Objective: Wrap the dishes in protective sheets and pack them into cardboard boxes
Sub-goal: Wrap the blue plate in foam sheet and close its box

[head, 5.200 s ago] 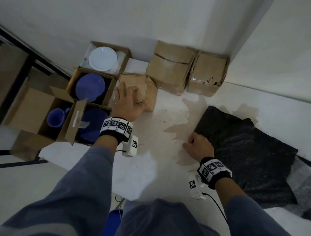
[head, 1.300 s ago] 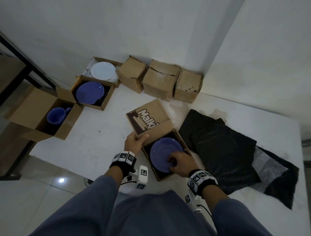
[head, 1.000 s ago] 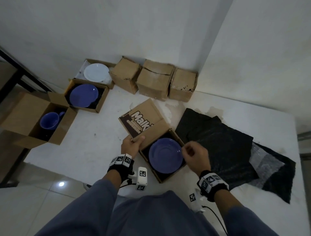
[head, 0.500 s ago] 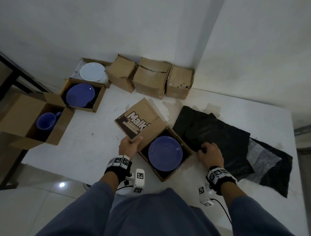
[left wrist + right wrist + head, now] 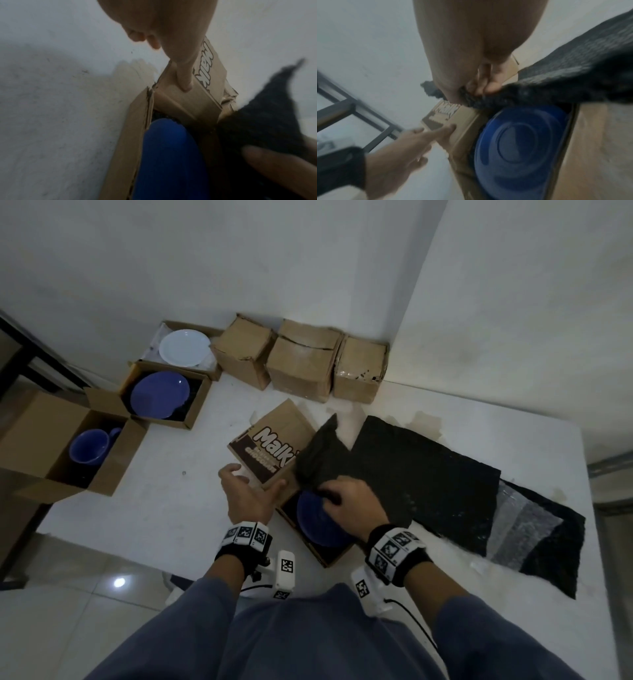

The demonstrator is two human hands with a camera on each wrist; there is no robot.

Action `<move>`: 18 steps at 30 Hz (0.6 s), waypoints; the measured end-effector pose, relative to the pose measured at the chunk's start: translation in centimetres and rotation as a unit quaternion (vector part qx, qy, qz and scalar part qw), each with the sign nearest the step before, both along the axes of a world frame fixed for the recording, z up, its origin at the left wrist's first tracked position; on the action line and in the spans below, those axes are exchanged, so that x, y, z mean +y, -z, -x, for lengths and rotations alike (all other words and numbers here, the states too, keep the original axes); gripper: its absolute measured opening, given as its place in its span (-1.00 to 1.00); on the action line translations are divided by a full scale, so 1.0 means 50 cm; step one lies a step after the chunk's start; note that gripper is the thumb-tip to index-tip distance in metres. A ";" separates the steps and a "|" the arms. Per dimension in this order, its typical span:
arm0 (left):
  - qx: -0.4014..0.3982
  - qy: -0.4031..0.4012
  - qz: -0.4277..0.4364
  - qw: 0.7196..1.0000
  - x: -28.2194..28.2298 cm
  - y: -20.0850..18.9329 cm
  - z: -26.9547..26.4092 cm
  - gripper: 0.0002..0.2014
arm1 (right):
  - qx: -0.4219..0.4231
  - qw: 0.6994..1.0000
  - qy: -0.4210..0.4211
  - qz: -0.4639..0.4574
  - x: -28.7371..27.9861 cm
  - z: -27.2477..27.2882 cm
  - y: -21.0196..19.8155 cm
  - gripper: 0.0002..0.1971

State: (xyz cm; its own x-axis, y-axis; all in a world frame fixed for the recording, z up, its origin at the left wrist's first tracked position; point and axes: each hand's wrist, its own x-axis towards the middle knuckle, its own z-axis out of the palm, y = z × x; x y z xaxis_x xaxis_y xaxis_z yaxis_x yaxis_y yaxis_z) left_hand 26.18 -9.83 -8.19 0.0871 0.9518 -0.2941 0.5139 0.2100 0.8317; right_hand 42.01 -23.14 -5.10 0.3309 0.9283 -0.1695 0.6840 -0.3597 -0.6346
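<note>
An open cardboard box (image 5: 291, 517) with a printed flap (image 5: 274, 446) sits near the table's front edge. A blue plate (image 5: 317, 525) lies inside it, also seen in the right wrist view as the blue plate (image 5: 522, 142). My right hand (image 5: 349, 501) pinches a corner of a black protective sheet (image 5: 318, 457) and holds it lifted above the plate's far side; the pinch shows in the right wrist view on the sheet (image 5: 539, 92). My left hand (image 5: 246, 491) is spread, with one straight finger (image 5: 185, 81) resting on the flap. The pile of black sheets (image 5: 424, 474) lies to the right.
At back left stand a box with a white plate (image 5: 185, 347), a box with a blue plate (image 5: 161, 395) and an open box with a blue cup (image 5: 92, 446). Three closed boxes (image 5: 305, 361) line the wall. Bubble wrap (image 5: 524, 525) lies far right.
My right hand took a black sheet from the pile and pulled it left over the box. My left hand loosened from gripping the flap to a spread touch.
</note>
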 end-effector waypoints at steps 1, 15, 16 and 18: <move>0.000 -0.003 -0.025 1.000 -0.003 -0.004 -0.002 -0.30 | 0.009 0.999 -0.036 0.036 0.006 0.014 0.003 -0.72; 0.086 0.158 -0.121 0.976 0.009 -0.023 0.025 -0.80 | -0.014 0.979 -0.170 0.108 0.023 0.071 0.034 -0.66; 0.097 0.174 -0.108 0.974 0.009 -0.027 0.027 -0.73 | -0.024 0.973 -0.195 0.119 0.025 0.071 0.030 -0.68; 0.123 0.219 -0.103 0.962 0.009 -0.034 0.031 -0.65 | -0.011 0.968 -0.213 0.135 0.024 0.064 0.029 -0.69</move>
